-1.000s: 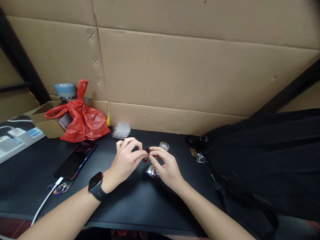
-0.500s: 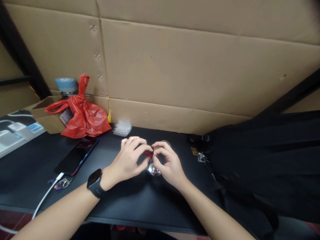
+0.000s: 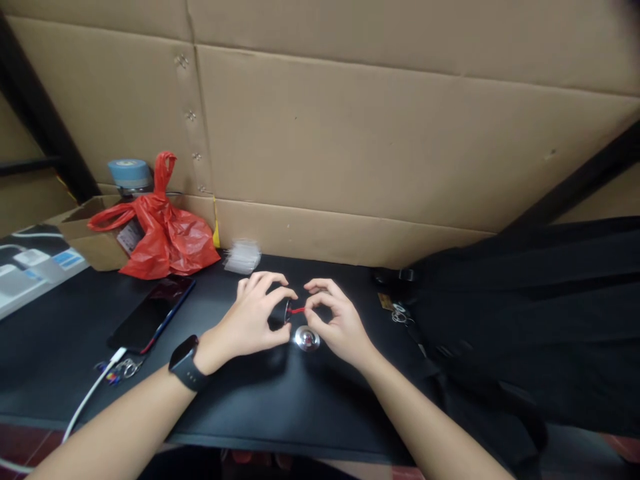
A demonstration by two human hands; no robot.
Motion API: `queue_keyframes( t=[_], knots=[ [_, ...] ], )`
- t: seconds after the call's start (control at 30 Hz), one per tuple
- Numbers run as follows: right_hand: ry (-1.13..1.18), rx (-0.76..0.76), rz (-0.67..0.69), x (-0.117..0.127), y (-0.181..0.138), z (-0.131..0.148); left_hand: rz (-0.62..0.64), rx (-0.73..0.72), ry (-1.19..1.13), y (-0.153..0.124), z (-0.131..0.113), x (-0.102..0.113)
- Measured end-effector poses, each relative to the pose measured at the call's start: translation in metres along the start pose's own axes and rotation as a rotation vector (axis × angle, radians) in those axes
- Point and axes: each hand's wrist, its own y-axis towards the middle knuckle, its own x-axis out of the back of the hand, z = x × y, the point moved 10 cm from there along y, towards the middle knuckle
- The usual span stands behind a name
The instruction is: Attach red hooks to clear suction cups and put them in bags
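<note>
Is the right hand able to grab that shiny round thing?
Probably yes. The shiny disc is close to the right hand, and nothing seems to block the way. But that hand seems to be pinching the red string, so it may need to let go first.

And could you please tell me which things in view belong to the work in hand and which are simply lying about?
Likely in use:
dark round piece, held in the left hand
red cord, pinched by the right hand
silver disc, on the table near both hands

Apparently lying about:
phone
red bag
cardboard box
power strip
</note>
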Motion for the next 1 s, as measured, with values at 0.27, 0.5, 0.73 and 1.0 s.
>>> queue_keyframes(
  t=[0.27,0.5,0.73,1.0],
  knots=[
    [-0.085,0.091,0.048,-0.008,-0.001,0.004,0.017,0.025,-0.087,-0.003,0.002,-0.017],
    [-0.157,0.069,0.195,-0.012,-0.001,0.001,-0.002,0.041,-0.086,-0.001,0.007,-0.015],
    [-0.32,-0.014,0.679,-0.036,-0.021,-0.024,0.007,0.151,-0.051,0.0,0.019,-0.013],
    [-0.171,-0.053,0.461,-0.027,-0.007,-0.029,0.013,0.179,-0.157,0.001,0.022,-0.016]
  ],
)
